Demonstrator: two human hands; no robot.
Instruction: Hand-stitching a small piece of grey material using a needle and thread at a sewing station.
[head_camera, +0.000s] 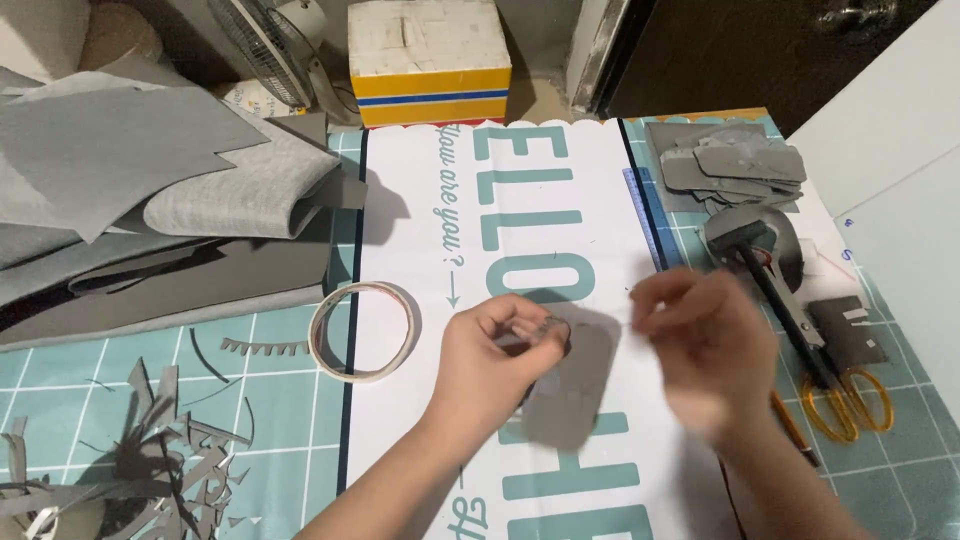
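Fingers (520, 318) of the left hand (490, 365) curl in and pinch the top end of a gray piece (572, 385) with round corners, near the middle of the frame. The right hand (712, 350) is blurry beside it, and one cannot tell if its fingers are together or apart, or if it touches the piece.

The gray piece looks thin, light and bendy, like felt or soft leather. It would likely flop if held by one end, so a pinch at the edge or a hold at both ends seems best. It should not break.

It lies over a white sheet (400, 420) with big green letters. A roll of tape (362, 332) sits to the left. Gray scraps (150, 450) fill the lower left, and folded gray cloth (150, 180) the upper left. At the right lie a hammer (770, 270), orange scissors (850, 400) and a stack of cut gray pieces (730, 165). Nothing blocks the hands.
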